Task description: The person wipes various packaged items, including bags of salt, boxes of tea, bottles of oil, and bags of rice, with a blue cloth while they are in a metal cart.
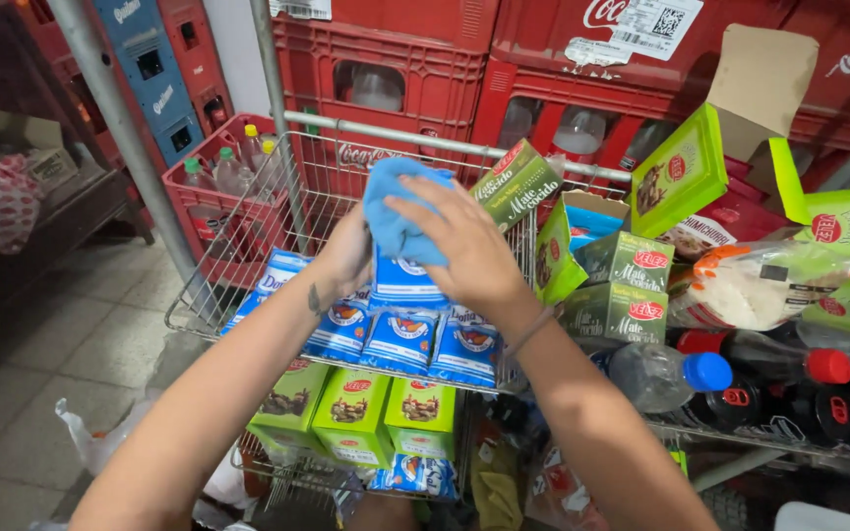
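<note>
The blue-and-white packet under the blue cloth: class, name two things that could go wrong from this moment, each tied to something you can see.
1. The blue-and-white packet is gripped only by the left hand while the right hand presses a blue cloth on it; it might slip onto the row below.
2. The green cardboard box sits tilted on the wire basket's rim; a nudge might topple it.

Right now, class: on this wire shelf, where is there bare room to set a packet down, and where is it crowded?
Bare wire shelf shows left of the blue-and-white packets, beside the red bottle crate. The right is crowded: green boxes and bottles. Both hands, left hand and right hand, fill the middle, on a blue cloth.
</note>
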